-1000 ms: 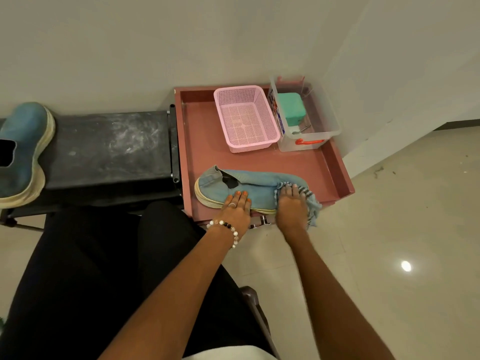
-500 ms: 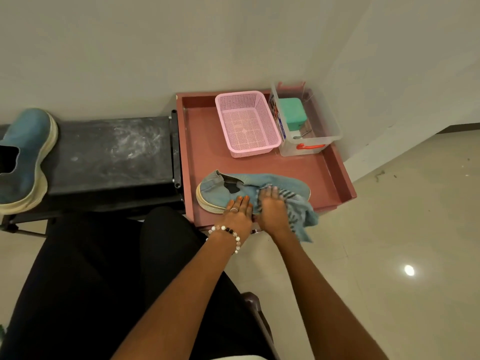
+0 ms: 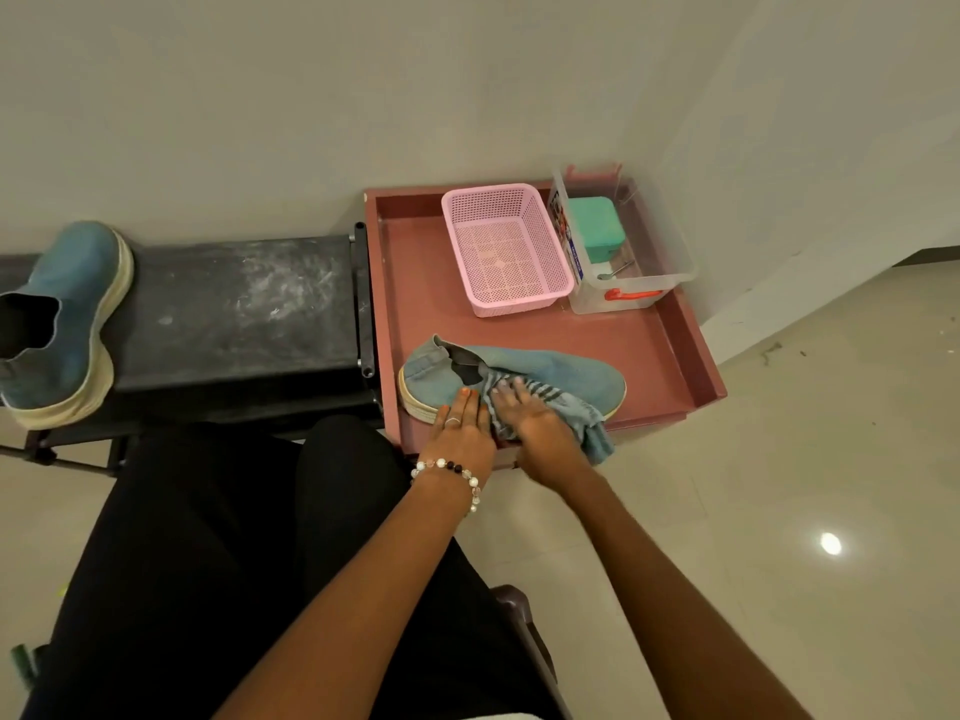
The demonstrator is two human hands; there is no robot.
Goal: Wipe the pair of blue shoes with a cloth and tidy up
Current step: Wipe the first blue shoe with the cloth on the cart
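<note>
Left hand [image 3: 461, 431] flat on shoe [image 3: 524, 376]; right hand [image 3: 540, 423] presses cloth [image 3: 582, 413] flat. Risk: shoe at tray [image 3: 691, 350] front edge could slide off.

right hand [image 3: 540, 426] has slid the cloth [image 3: 582, 415] from the toe end of the shoe [image 3: 550, 374] toward its middle, now just beside the opening; it's gone from well apart from the left hand [image 3: 462, 431] to right next to it, near touching; more cloth now trails off the near side over the tray [image 3: 696, 366] edge
</note>
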